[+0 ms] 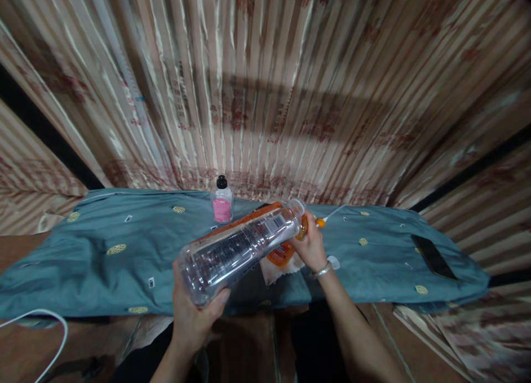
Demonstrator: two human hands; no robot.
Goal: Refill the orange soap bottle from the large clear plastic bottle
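Note:
A large clear plastic bottle with an orange-and-dark label is held tilted, its open mouth up at the right. My left hand is closed around its base. Just below the bottle's neck, my right hand has its fingers closed on an orange bottle, partly hidden behind the clear one. Whether those fingers also touch the clear bottle's neck is hard to see. Beside the right hand lies an orange pump top with a thin pale tube. A white tissue lies under the orange bottle.
A small clear bottle with a pink label and black cap stands at the back on the teal patterned cloth. A dark phone lies at the right. Behind hangs a striped curtain. A white cable curves at lower left.

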